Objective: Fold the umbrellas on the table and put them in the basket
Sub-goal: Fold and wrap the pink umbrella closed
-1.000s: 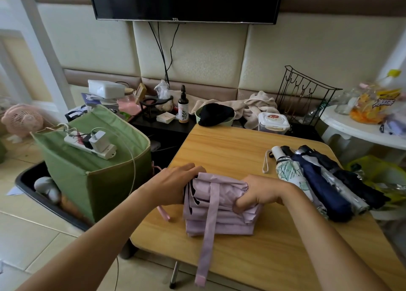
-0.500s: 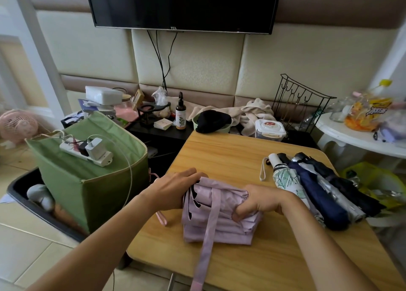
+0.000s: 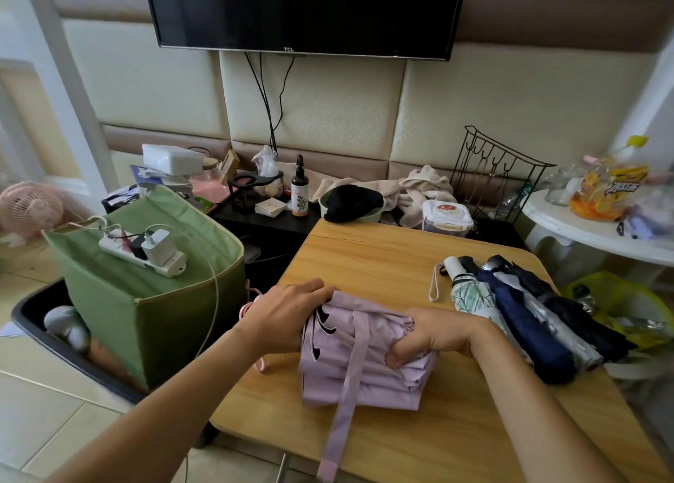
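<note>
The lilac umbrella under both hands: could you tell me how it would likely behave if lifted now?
The lilac umbrella would probably go floppy: its canopy lies in loose pleats that only the left hand and right hand gather. Its strap hangs unfastened over the table edge, so it would likely dangle. It seems light for its bulk.

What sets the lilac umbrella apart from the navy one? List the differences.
The lilac umbrella is gripped by the left hand and right hand; the navy umbrella lies untouched. The lilac umbrella's canopy sits in loose pleats with its strap hanging unfastened over the table edge; the navy umbrella is gathered slim. The lilac umbrella lies alone, the navy umbrella among other umbrellas. Both rest on the table, neither in a basket.
</note>
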Tool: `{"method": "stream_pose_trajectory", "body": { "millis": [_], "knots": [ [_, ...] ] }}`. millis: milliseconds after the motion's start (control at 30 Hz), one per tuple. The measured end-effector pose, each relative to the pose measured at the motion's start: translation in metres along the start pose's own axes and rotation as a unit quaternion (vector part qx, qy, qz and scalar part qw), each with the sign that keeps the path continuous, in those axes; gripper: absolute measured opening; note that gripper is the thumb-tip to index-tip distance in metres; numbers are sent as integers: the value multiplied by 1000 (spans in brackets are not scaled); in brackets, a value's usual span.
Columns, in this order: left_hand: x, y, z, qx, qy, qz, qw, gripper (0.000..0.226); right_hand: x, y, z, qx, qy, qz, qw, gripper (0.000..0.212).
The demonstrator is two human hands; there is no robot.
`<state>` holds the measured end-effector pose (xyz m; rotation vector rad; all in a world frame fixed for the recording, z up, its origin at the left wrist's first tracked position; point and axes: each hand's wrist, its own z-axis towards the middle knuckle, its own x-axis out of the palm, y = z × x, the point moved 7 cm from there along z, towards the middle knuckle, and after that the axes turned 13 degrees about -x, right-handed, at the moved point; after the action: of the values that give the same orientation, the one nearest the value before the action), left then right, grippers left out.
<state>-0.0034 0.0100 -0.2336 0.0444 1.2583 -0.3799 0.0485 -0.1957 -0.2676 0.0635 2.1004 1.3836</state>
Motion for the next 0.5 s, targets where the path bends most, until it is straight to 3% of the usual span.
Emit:
{"method": "stream_pose_trajectory", "body": {
  "millis": [100, 200, 267, 333, 400, 433, 500],
  "knots": [
    [-3, -1, 2, -10, 8, 16, 1000, 42, -2, 4, -1, -6, -12, -7, 1000, 55],
    [-2, 8, 3, -51, 40, -2, 998, 18, -10, 5, -4, -7, -55, -13, 998, 60],
    [-2, 11, 1, -118, 95, -59, 987, 8, -16, 8, -5, -36, -107, 66, 991, 59],
    [5, 20, -5, -260, 197, -206, 923, 13, -26, 8, -7, -46, -198, 179, 963, 54],
    [16, 21, -15, -365, 295, -367, 803, 26, -36, 0, -9, -13, -287, 247, 925, 63],
    [18, 20, -17, -379, 319, -411, 765, 43, -40, -5, -8, 9, -323, 233, 917, 64],
    [22, 21, -17, -388, 348, -428, 738, 78, -47, -12, -6, 44, -373, 118, 919, 55]
  ]
}}
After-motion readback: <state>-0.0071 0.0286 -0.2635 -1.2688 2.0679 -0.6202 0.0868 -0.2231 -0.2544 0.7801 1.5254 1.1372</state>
